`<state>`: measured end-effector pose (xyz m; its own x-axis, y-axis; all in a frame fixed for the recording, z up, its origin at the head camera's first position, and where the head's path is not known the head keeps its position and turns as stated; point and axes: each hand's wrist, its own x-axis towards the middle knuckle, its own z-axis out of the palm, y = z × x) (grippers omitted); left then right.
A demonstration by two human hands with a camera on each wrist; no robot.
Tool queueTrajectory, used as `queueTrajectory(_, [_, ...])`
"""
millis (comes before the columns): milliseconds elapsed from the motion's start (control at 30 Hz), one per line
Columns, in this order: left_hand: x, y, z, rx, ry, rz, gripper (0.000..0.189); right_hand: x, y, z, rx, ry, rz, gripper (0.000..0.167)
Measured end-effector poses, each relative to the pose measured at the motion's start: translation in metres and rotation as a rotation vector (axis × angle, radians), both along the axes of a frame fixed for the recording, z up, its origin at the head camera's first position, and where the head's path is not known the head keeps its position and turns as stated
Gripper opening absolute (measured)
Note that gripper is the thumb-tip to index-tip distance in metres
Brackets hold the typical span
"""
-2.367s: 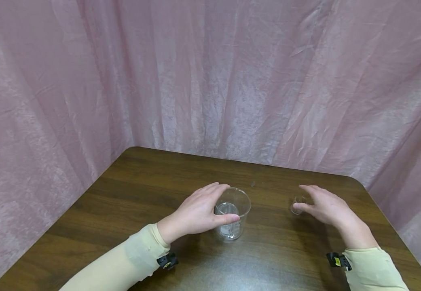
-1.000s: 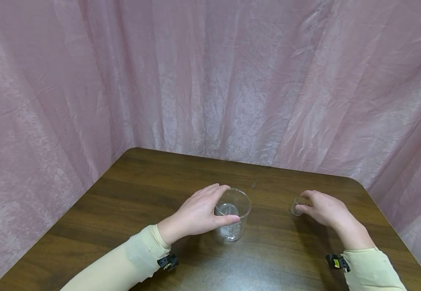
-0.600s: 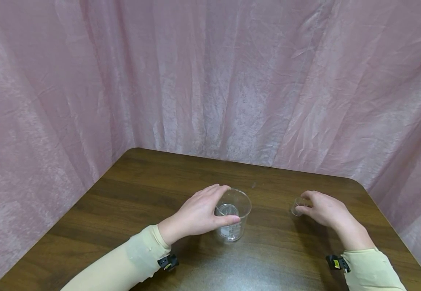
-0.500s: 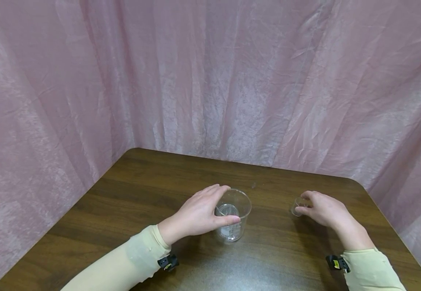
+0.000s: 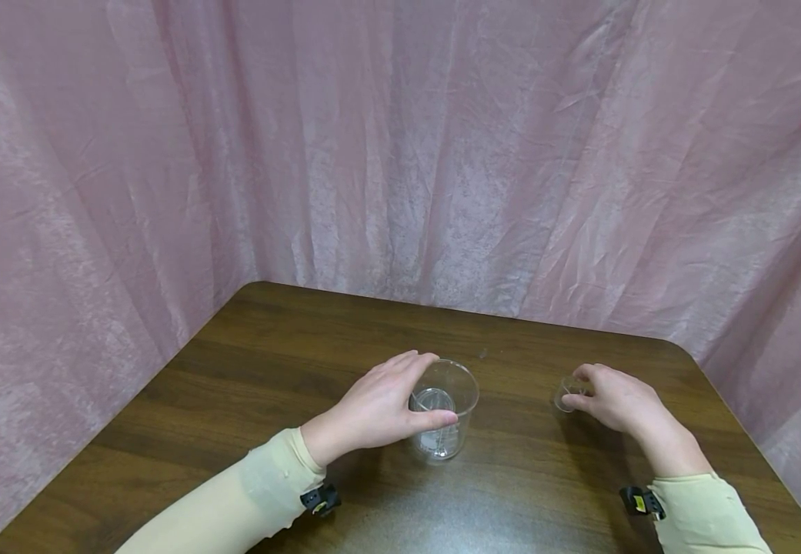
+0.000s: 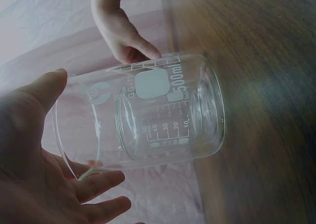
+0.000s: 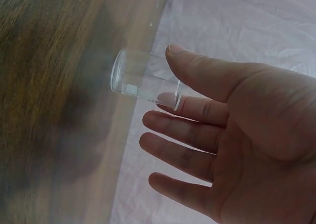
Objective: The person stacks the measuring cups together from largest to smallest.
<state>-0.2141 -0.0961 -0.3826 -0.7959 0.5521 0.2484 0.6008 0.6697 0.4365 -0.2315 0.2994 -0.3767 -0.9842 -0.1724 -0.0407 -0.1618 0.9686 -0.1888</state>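
Note:
My left hand point(image 5: 382, 404) grips a clear glass beaker point(image 6: 152, 83) by its rim, thumb on the near side and fingers on the far side. The beaker stands upright on the brown wooden table and bears a white 500ml mark. Nested inside it is a smaller beaker point(image 6: 168, 130) with a printed scale up to 50. To the right, my right hand point(image 5: 618, 396) pinches the rim of a very small beaker point(image 7: 143, 78) between thumb and index finger. That one also stands upright on the table, and my other right fingers are spread apart.
The table point(image 5: 345, 323) has rounded far corners. Pink velvety curtains point(image 5: 400, 154) hang behind it and on both sides. A tiny clear speck point(image 5: 482, 354) lies on the tabletop beyond the large beaker. Black wrist straps point(image 5: 320, 498) sit over both sleeves.
The right hand's thumb and index finger have come together onto the smallest beaker's rim since the oldest frame. My left hand and the large beaker have stayed put.

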Motion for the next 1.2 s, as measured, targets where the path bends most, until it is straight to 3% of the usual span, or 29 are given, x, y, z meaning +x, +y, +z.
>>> queueTrajectory(567, [-0.0006, -0.0006, -0.0012, 0.001, 0.000, -0.003, 0.088, 0.0000, -0.0010, -0.0027, -0.003, 0.032, -0.007, 0.053])
queueTrajectory(1200, [-0.0007, -0.0004, -0.0009, -0.001, -0.007, 0.002, 0.089, 0.0058, -0.0080, 0.0060, -0.012, 0.074, -0.033, 0.056])
